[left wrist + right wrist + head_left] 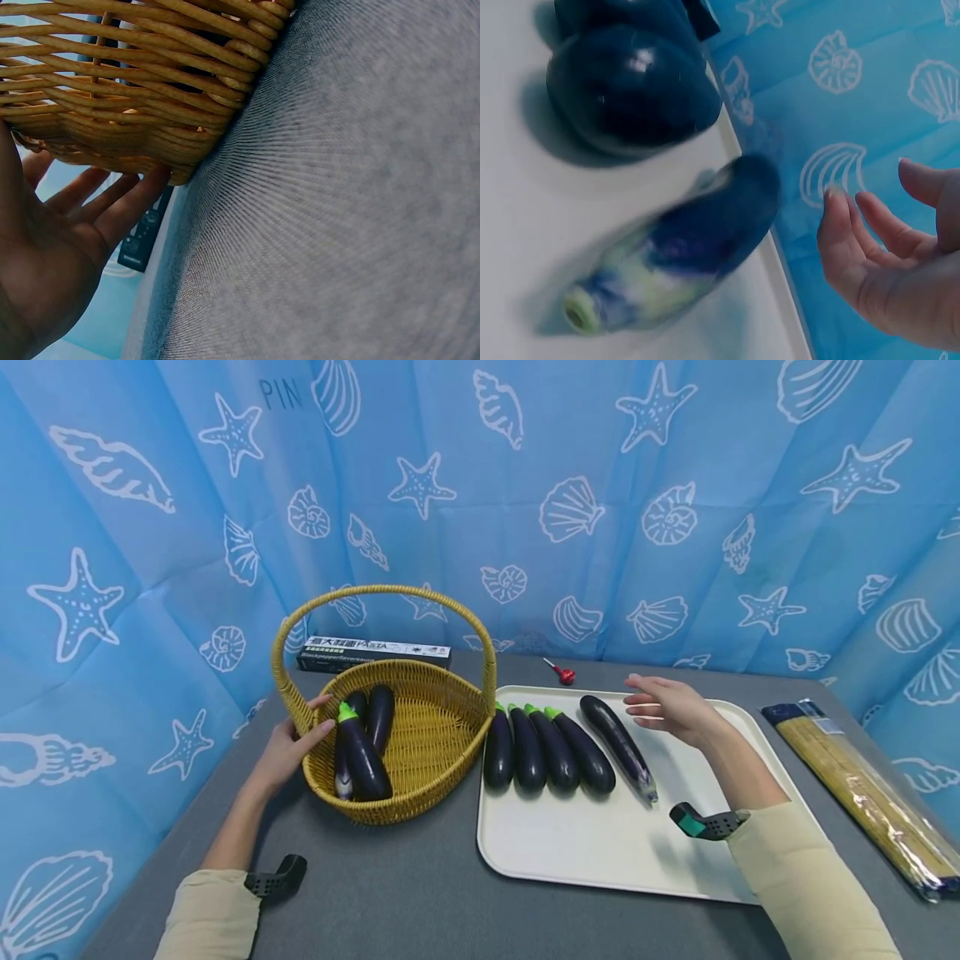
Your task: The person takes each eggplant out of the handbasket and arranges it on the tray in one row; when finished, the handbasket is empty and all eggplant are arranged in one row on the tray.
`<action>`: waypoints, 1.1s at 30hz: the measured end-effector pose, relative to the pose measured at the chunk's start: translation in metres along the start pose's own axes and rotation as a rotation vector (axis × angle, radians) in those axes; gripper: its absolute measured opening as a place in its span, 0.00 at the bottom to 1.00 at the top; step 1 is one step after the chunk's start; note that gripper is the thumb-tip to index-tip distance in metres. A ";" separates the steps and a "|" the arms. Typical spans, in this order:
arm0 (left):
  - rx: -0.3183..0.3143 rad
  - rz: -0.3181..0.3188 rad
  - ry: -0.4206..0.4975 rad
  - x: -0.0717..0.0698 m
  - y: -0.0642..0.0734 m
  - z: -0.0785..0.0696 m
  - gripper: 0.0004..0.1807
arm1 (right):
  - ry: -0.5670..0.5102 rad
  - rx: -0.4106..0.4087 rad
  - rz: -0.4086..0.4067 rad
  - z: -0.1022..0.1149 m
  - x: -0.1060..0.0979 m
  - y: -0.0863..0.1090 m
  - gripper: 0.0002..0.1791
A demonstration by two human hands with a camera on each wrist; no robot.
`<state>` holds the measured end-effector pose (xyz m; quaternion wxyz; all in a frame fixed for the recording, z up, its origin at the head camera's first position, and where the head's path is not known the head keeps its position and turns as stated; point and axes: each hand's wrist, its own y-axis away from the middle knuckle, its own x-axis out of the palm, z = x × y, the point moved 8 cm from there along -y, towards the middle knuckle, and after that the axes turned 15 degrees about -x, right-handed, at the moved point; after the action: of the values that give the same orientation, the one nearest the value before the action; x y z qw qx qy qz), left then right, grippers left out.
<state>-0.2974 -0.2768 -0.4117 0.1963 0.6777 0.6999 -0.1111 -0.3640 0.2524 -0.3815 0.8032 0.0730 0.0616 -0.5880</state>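
Note:
My left hand grips the left side of a yellow wicker basket, thumb over the rim. In the left wrist view, its fingers lie against the outside of the woven wall. Three dark eggplants show inside the basket, the front one with a green cap. My right hand hovers over a white tray with its fingers loosely extended, holding nothing. Just left of it lies a longer eggplant with a pale end. Several green-capped eggplants lie side by side along the tray's left part.
Behind the basket stands a dark pasta box. A red lollipop lies beyond the tray's far edge. A clear pack of dry noodles is to the right of the tray. A blue curtain hangs behind the grey table.

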 end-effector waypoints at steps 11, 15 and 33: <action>0.005 -0.002 0.010 -0.001 0.001 -0.001 0.32 | -0.157 -0.021 0.209 0.023 0.054 0.008 0.36; 0.001 -0.004 0.001 -0.001 0.001 -0.001 0.32 | -0.203 -0.017 0.247 0.030 0.077 0.008 0.34; -0.002 -0.020 -0.023 0.000 0.001 -0.001 0.32 | -0.349 -0.059 0.514 0.063 0.196 0.005 0.25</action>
<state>-0.2966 -0.2760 -0.4105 0.2040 0.6692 0.7043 -0.1202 -0.2994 0.0588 -0.3551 0.9257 -0.0389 -0.0807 -0.3674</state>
